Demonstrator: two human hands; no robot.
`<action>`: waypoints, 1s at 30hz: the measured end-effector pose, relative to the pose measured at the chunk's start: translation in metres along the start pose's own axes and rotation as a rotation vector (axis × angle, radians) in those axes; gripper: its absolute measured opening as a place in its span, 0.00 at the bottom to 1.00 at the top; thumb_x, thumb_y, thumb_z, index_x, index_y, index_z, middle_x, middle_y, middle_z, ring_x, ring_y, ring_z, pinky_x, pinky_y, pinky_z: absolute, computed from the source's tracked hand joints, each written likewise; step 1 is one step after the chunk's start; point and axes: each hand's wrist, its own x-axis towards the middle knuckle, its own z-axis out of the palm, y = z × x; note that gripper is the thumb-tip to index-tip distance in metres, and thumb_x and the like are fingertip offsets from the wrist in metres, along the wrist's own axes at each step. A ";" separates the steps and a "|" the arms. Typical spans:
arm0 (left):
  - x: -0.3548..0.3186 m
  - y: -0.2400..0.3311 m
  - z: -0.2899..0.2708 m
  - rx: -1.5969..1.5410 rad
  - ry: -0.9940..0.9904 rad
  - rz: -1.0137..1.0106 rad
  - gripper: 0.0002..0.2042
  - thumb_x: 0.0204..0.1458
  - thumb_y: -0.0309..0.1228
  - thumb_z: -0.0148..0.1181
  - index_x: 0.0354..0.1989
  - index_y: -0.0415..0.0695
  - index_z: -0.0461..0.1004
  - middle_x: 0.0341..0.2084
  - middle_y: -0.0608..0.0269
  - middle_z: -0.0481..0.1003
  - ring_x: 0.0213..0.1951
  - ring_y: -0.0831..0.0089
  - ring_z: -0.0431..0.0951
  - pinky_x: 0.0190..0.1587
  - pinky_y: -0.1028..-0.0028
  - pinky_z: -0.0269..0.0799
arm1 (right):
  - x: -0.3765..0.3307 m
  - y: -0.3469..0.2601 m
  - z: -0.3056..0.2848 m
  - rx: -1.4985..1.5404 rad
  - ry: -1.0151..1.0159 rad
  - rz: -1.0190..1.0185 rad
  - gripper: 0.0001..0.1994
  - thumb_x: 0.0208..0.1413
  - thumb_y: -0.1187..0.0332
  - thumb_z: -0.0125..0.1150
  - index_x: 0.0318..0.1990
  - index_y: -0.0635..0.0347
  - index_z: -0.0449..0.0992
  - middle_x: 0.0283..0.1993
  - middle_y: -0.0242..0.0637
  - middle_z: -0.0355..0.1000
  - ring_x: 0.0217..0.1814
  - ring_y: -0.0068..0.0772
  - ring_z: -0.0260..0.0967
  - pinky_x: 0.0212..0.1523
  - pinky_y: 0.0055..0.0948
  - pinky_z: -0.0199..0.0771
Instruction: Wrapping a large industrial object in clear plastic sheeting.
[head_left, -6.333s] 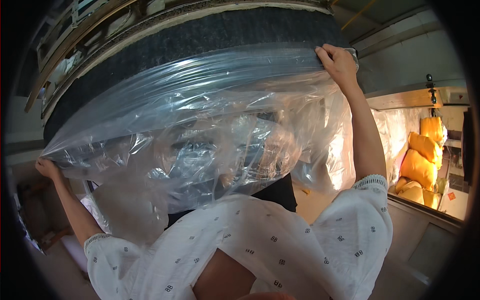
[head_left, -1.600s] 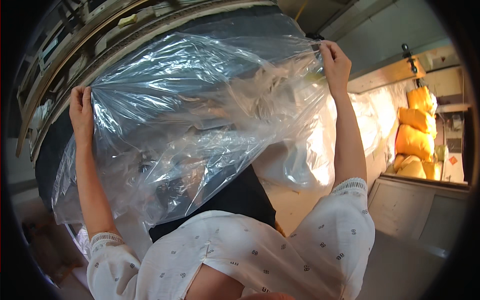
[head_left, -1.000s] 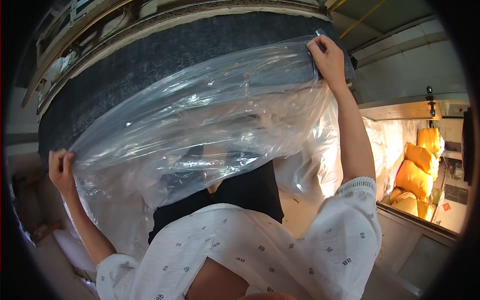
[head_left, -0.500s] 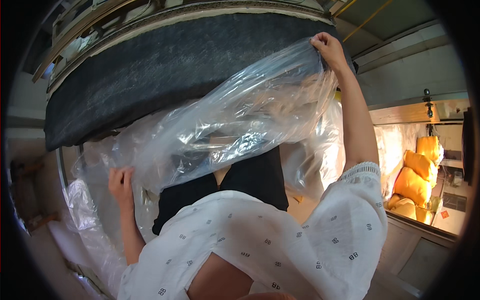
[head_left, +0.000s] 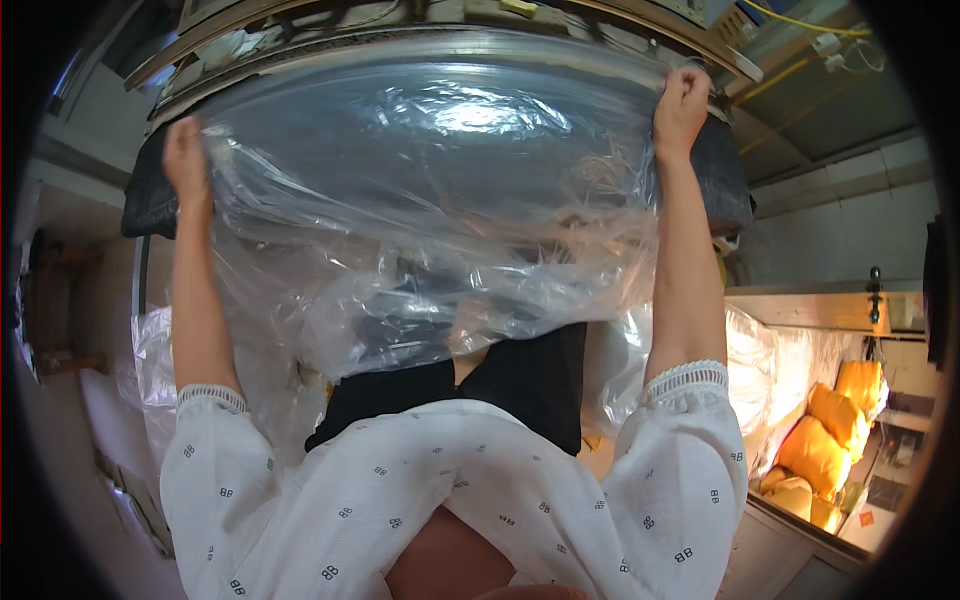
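Note:
A wide sheet of clear plastic film point(head_left: 430, 190) is stretched between my two hands, its far edge pulled fairly taut. My left hand point(head_left: 186, 160) is closed on the film's left corner. At the right end my right hand point(head_left: 682, 115) is a fist gripping the other corner. Beneath the film, a long dark padded surface point(head_left: 150, 190) runs across in front of me, its ends showing past both hands. The near part of the film hangs crumpled down over my lap, where black shorts point(head_left: 525, 385) show.
Behind the padded surface runs a machine frame with a wooden rail point(head_left: 215, 40). More crumpled clear film point(head_left: 155, 350) hangs low at the left. To the right, orange-yellow bundles point(head_left: 820, 440) lie beyond a wooden beam point(head_left: 820, 308). A yellow cable point(head_left: 800, 22) hangs at the upper right.
My left hand has risen from low at the left to the padded surface's far left, spreading the film across it. My right hand has shifted slightly right, still gripping its corner.

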 end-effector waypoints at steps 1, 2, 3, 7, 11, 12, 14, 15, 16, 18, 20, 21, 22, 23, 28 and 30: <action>0.015 -0.025 0.005 0.005 -0.129 -0.142 0.13 0.54 0.39 0.52 0.35 0.41 0.73 0.29 0.74 0.72 0.34 0.84 0.67 0.39 0.82 0.61 | -0.002 0.019 0.010 0.052 -0.072 0.124 0.07 0.52 0.70 0.55 0.32 0.62 0.66 0.27 0.32 0.69 0.28 0.19 0.63 0.33 0.20 0.64; 0.023 -0.031 0.013 -0.068 -0.142 -0.164 0.13 0.53 0.39 0.53 0.36 0.41 0.74 0.29 0.73 0.72 0.35 0.84 0.67 0.40 0.82 0.61 | -0.001 0.025 0.014 0.052 -0.076 0.125 0.07 0.52 0.70 0.55 0.32 0.62 0.66 0.27 0.32 0.69 0.28 0.19 0.63 0.33 0.20 0.64; 0.028 -0.036 0.020 -0.143 -0.153 -0.185 0.14 0.53 0.40 0.54 0.37 0.41 0.75 0.29 0.72 0.73 0.36 0.84 0.68 0.41 0.82 0.61 | 0.002 0.030 0.018 0.198 -0.069 0.167 0.07 0.51 0.69 0.57 0.32 0.63 0.69 0.26 0.30 0.69 0.28 0.18 0.62 0.32 0.20 0.63; 0.049 -0.037 0.042 -0.004 -0.153 -0.169 0.14 0.52 0.38 0.54 0.37 0.40 0.75 0.30 0.69 0.74 0.34 0.81 0.70 0.39 0.81 0.63 | 0.012 0.040 0.030 0.216 -0.132 0.244 0.09 0.47 0.67 0.62 0.31 0.64 0.74 0.26 0.25 0.69 0.29 0.15 0.61 0.32 0.17 0.62; 0.068 -0.049 0.060 -0.028 -0.140 -0.169 0.15 0.51 0.40 0.56 0.39 0.41 0.76 0.31 0.67 0.75 0.35 0.80 0.70 0.40 0.81 0.62 | 0.028 0.065 0.039 -0.035 -0.150 0.143 0.10 0.45 0.64 0.63 0.28 0.61 0.76 0.29 0.32 0.66 0.31 0.24 0.63 0.36 0.23 0.64; 0.070 -0.051 0.062 -0.017 -0.121 -0.129 0.15 0.49 0.41 0.56 0.37 0.41 0.76 0.28 0.67 0.75 0.32 0.79 0.71 0.38 0.81 0.63 | 0.029 0.065 0.041 -0.037 -0.153 0.142 0.10 0.45 0.64 0.63 0.28 0.61 0.76 0.29 0.32 0.66 0.31 0.24 0.63 0.36 0.23 0.64; 0.075 -0.051 0.064 0.004 -0.139 -0.140 0.15 0.49 0.41 0.57 0.38 0.42 0.76 0.28 0.68 0.75 0.32 0.79 0.71 0.38 0.81 0.63 | 0.030 0.063 0.039 -0.118 -0.144 0.123 0.11 0.43 0.60 0.63 0.26 0.60 0.77 0.30 0.36 0.65 0.31 0.30 0.64 0.37 0.27 0.65; 0.075 -0.049 0.065 0.026 -0.159 -0.147 0.15 0.49 0.42 0.57 0.38 0.43 0.77 0.29 0.68 0.75 0.32 0.79 0.71 0.38 0.81 0.63 | 0.031 0.062 0.038 -0.124 -0.143 0.122 0.11 0.43 0.60 0.63 0.26 0.60 0.77 0.30 0.36 0.65 0.31 0.30 0.64 0.37 0.27 0.65; 0.075 -0.049 0.067 0.021 -0.162 -0.148 0.15 0.49 0.42 0.57 0.38 0.43 0.77 0.29 0.68 0.75 0.32 0.79 0.71 0.38 0.81 0.63 | 0.033 0.061 0.037 -0.206 -0.157 0.137 0.13 0.42 0.60 0.64 0.28 0.61 0.75 0.32 0.38 0.64 0.33 0.33 0.64 0.38 0.29 0.64; 0.077 -0.052 0.065 0.060 -0.171 -0.169 0.14 0.47 0.41 0.59 0.33 0.41 0.75 0.25 0.68 0.73 0.29 0.81 0.69 0.35 0.81 0.62 | 0.034 0.053 0.039 -0.285 -0.171 0.150 0.14 0.42 0.59 0.64 0.29 0.62 0.74 0.34 0.40 0.63 0.35 0.36 0.64 0.40 0.31 0.64; 0.077 -0.049 0.065 0.074 -0.179 -0.179 0.14 0.46 0.40 0.60 0.30 0.40 0.74 0.23 0.69 0.71 0.27 0.81 0.67 0.34 0.81 0.62 | 0.029 0.045 0.043 -0.464 -0.034 0.177 0.18 0.41 0.58 0.63 0.31 0.65 0.68 0.39 0.45 0.59 0.41 0.43 0.60 0.45 0.35 0.61; 0.077 -0.045 0.066 0.097 -0.171 -0.168 0.14 0.46 0.40 0.60 0.28 0.40 0.72 0.21 0.70 0.69 0.26 0.82 0.66 0.33 0.81 0.61 | 0.028 0.045 0.043 -0.469 -0.030 0.177 0.18 0.41 0.58 0.63 0.31 0.65 0.68 0.39 0.45 0.59 0.41 0.43 0.60 0.45 0.35 0.61; 0.075 -0.042 0.067 0.119 -0.163 -0.158 0.14 0.45 0.40 0.61 0.25 0.40 0.70 0.19 0.71 0.67 0.25 0.82 0.64 0.31 0.81 0.60 | 0.028 0.045 0.043 -0.453 -0.030 0.177 0.18 0.42 0.59 0.63 0.32 0.64 0.66 0.40 0.46 0.57 0.42 0.46 0.59 0.46 0.36 0.60; 0.075 -0.043 0.066 0.113 -0.168 -0.157 0.14 0.45 0.40 0.61 0.25 0.40 0.70 0.19 0.71 0.67 0.25 0.82 0.64 0.31 0.81 0.60 | 0.028 0.046 0.041 -0.437 -0.028 0.178 0.19 0.42 0.59 0.62 0.32 0.64 0.63 0.41 0.48 0.56 0.44 0.48 0.57 0.48 0.38 0.58; 0.074 -0.050 0.066 0.066 -0.151 -0.133 0.14 0.47 0.40 0.59 0.27 0.39 0.70 0.22 0.70 0.65 0.26 0.81 0.61 0.33 0.81 0.58 | 0.039 0.067 0.036 -0.303 0.139 0.261 0.16 0.47 0.61 0.57 0.32 0.65 0.62 0.42 0.48 0.55 0.44 0.47 0.55 0.49 0.38 0.55; 0.077 -0.051 0.054 0.048 -0.207 -0.203 0.16 0.50 0.41 0.55 0.31 0.37 0.71 0.24 0.67 0.67 0.30 0.79 0.63 0.37 0.79 0.60 | 0.040 0.065 0.038 -0.269 0.166 0.286 0.16 0.50 0.60 0.52 0.32 0.67 0.61 0.42 0.49 0.55 0.46 0.47 0.53 0.51 0.37 0.53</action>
